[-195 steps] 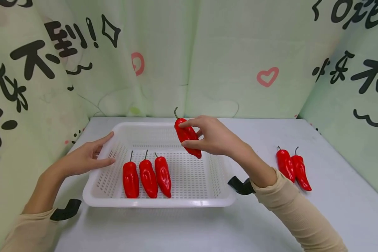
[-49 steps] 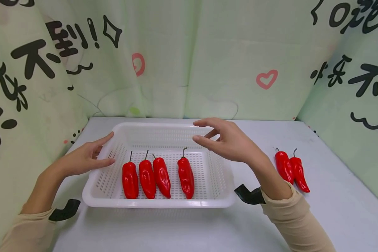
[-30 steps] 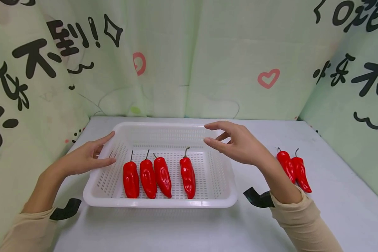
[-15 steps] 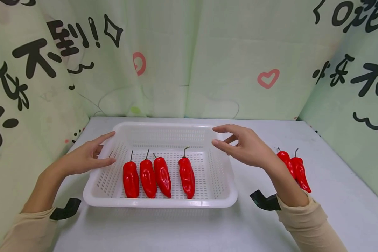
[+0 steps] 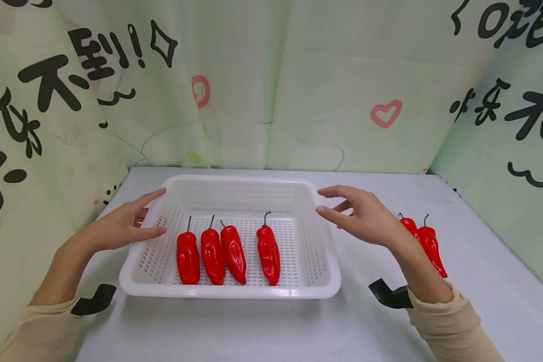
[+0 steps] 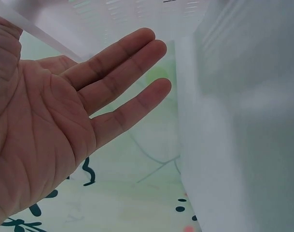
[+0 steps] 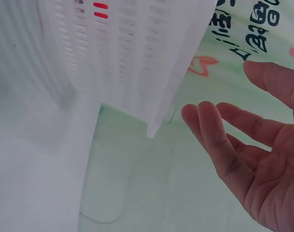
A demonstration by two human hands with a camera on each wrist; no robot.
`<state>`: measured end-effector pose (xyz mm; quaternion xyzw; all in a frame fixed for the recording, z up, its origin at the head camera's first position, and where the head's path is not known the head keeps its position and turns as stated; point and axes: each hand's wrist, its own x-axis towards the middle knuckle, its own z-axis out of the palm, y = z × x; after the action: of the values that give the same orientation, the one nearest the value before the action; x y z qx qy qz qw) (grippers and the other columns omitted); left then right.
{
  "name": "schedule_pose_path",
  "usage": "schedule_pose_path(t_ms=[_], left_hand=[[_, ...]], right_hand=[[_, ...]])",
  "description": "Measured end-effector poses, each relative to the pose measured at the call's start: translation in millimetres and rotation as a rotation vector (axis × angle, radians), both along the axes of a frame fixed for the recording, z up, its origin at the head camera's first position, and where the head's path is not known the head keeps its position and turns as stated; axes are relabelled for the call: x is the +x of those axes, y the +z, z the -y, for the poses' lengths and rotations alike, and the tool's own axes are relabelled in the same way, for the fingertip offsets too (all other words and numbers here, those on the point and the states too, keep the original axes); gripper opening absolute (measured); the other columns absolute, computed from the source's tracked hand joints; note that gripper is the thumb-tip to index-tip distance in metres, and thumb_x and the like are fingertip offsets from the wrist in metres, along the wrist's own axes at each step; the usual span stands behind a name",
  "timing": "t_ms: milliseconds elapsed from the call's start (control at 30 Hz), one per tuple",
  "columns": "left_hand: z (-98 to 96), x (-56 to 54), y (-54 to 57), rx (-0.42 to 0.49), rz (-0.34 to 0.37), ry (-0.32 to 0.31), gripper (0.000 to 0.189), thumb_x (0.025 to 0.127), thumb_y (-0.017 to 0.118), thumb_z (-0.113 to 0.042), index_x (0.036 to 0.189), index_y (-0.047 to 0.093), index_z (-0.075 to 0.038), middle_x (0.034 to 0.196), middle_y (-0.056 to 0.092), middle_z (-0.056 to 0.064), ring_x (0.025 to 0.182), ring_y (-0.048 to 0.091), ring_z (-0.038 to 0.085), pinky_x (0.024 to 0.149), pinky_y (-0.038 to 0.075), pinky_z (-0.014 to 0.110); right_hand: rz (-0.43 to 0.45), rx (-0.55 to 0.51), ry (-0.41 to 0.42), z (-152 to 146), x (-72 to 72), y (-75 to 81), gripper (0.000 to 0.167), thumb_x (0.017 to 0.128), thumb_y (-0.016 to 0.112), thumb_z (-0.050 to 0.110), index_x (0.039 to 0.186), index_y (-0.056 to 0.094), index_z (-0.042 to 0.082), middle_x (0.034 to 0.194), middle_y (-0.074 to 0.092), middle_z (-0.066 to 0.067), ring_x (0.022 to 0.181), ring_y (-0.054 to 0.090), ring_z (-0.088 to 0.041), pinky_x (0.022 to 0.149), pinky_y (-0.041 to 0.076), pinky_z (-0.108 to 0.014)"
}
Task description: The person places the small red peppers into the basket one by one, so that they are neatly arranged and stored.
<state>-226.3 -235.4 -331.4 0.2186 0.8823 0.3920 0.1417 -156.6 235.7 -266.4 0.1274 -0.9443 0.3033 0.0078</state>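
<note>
A white perforated plastic basket (image 5: 231, 292) sits on the table before me. Inside it lie three red peppers (image 5: 212, 257) side by side at the left, and a single red pepper (image 5: 269, 256) apart at the right, stems pointing away. My left hand (image 5: 117, 226) touches the basket's left rim with thumb and index finger; in the left wrist view its other fingers (image 6: 127, 113) stretch out straight below the rim. With nothing in it, my right hand (image 5: 362, 213) hovers at the basket's right rim, fingers spread and slightly bent, thumb tip close by the edge.
Two more red peppers (image 5: 431, 246) lie on the white table (image 5: 479, 281) at the right, one partly covered by my right forearm. A pale green curtain (image 5: 326, 100) with black lettering and hearts encloses the table behind and at both sides.
Earlier my right hand held a pepper over the basket; that pepper now lies inside, and the emptied hand has drawn right to the rim. My left hand stays in place.
</note>
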Motion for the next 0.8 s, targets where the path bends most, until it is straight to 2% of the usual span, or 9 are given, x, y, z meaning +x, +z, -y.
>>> schedule_pose_path(t_ms=[200,467,800], left_hand=[[0.3,-1.8,-1.9,-0.010,-0.015,-0.015,0.095,0.094,0.074,-0.023,0.163,0.012,-0.003,0.130,0.061,0.030,0.101,0.070,0.031,0.072,0.064,0.044],[1.0,-0.8,-1.3,-0.016,-0.022,-0.005,0.094,0.093,0.074,-0.024,0.163,0.015,-0.004,0.127,0.063,0.028,0.100,0.070,0.029,0.072,0.064,0.043],[0.7,-2.1,-1.5,-0.011,-0.019,-0.016,0.093,0.094,0.073,-0.022,0.163,0.013,-0.003,0.128,0.063,0.028,0.100,0.071,0.030,0.071,0.064,0.043]], right_hand=[[-0.003,0.003,-0.018,-9,0.7,-5.9,0.053,0.098,0.070,0.033,0.142,0.058,0.006,0.142,0.059,-0.016,0.104,0.072,-0.032,0.074,0.063,-0.040],[0.006,0.017,-0.043,-20,0.6,-12.5,0.051,0.098,0.070,0.033,0.140,0.059,0.008,0.142,0.060,-0.014,0.099,0.074,-0.028,0.075,0.062,-0.039],[0.030,0.010,-0.062,-32,0.9,-19.1,0.057,0.098,0.068,0.042,0.143,0.057,0.008,0.141,0.060,-0.016,0.098,0.074,-0.029,0.074,0.062,-0.040]])
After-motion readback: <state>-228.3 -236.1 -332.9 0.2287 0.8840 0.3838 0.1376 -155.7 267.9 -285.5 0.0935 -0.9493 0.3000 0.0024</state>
